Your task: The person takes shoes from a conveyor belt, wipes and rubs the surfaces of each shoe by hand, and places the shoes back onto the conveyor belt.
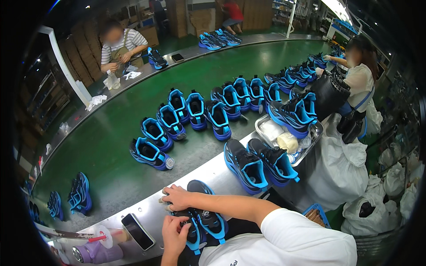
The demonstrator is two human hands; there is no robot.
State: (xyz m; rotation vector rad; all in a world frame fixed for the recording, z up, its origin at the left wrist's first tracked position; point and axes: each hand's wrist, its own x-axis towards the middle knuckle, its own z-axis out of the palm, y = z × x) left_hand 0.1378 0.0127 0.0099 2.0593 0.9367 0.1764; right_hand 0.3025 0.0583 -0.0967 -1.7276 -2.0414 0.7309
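A pair of black-and-blue sneakers lies at the metal table edge in front of me, heels toward me. My right hand reaches across from the right and is wrapped over the toe of the left sneaker, hiding its front. Close by, my left hand pinches with thumb and fingers at that sneaker's upper near the tongue; the exact bit held is hidden. The other sneaker sits directly to its right, touched by neither hand. Another pair of sneakers stands farther right on the metal edge.
Several sneakers stand on the green conveyor belt. Right of me are a metal tray with a sneaker pair on it and a white sack. A phone and purple bottle lie left. Co-workers work nearby.
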